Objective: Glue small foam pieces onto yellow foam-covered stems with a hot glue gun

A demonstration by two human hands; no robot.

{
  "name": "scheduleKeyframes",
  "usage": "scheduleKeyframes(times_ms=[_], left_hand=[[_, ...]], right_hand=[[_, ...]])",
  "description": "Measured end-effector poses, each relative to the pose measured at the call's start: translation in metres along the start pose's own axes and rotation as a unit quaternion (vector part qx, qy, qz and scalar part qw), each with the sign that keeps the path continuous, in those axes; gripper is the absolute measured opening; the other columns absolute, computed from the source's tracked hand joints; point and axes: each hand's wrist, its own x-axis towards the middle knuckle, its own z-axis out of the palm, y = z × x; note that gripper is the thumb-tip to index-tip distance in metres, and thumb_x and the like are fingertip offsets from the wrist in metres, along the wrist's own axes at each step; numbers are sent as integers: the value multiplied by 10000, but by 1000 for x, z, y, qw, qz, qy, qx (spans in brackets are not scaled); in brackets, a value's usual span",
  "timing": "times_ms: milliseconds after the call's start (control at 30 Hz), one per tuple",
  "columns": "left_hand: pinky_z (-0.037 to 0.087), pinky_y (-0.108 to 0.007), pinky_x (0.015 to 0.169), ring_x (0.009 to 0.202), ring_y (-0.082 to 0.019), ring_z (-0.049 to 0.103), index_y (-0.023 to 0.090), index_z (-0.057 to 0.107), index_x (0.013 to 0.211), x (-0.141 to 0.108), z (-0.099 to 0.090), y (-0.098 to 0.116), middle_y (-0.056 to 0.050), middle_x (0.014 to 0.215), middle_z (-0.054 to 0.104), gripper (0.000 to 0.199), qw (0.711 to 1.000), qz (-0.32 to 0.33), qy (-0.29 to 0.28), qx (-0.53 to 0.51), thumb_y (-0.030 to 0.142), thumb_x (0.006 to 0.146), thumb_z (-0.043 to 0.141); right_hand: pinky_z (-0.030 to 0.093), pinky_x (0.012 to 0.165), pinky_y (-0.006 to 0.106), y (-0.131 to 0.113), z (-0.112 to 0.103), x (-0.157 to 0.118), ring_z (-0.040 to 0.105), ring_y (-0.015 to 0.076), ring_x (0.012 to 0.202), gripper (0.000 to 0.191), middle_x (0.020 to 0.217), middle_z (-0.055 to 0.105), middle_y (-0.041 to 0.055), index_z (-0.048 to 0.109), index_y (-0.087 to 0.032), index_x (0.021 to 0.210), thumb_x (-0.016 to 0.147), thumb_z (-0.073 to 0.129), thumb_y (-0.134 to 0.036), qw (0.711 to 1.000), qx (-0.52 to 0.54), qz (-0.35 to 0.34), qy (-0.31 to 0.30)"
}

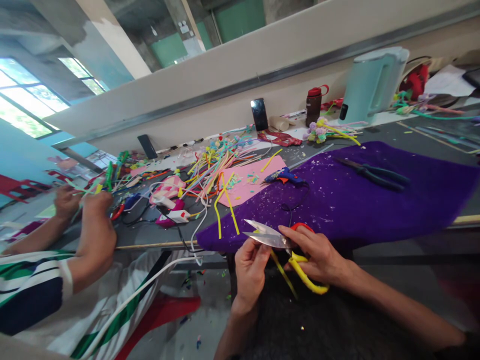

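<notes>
My right hand (323,256) is closed round a pair of scissors (273,241), whose handles show red and yellow. The blades are parted and point left, close above my left fingertips. My left hand (249,274) pinches a yellow pipe cleaner (284,276), which slants down to the right below the blades. A small yellow bit shows between the blades; whether they touch it I cannot tell. Just beyond my hands lies a purple cloth (337,210) with small scraps on it. Two yellow pipe cleaners (230,209) lie at its left end, partly over a pink sheet (275,165).
On the purple cloth are pliers (375,174) and a blue glue gun (284,176). Farther back stand a phone (259,114), a brown bottle (313,107) and a kettle (369,87). Left are heaped pipe cleaners (221,157), a power strip (174,215) with cables, and a co-worker's hands (95,200).
</notes>
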Motion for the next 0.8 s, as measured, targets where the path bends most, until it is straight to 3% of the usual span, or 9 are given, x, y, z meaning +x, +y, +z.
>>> scheduleKeyframes(times_ms=[500, 667, 800], left_hand=[[420, -209, 626, 644, -100, 537, 164, 650, 821, 1, 1, 3, 2, 723, 632, 89, 1000, -4, 1, -8, 207, 779, 585], [421, -208, 608, 625, -100, 543, 164, 650, 819, 2, -1, 3, -1, 713, 636, 90, 1000, -12, -7, -11, 209, 779, 583], [441, -245, 666, 677, -127, 575, 163, 650, 838, 4, -2, 6, -22, 777, 646, 111, 999, -15, -20, -32, 214, 790, 563]], right_hand=[[476, 606, 266, 6, 3, -3, 530, 161, 743, 742, 902, 547, 67, 281, -219, 1368, 723, 641, -298, 1000, 22, 2, -9], [466, 606, 250, 6, 5, -3, 533, 150, 722, 695, 902, 572, 61, 313, -224, 1346, 733, 635, -283, 999, 40, -13, 15], [452, 588, 232, -3, -3, -2, 523, 123, 648, 629, 835, 570, 27, 384, -222, 1279, 712, 649, -283, 995, 91, 29, 29]])
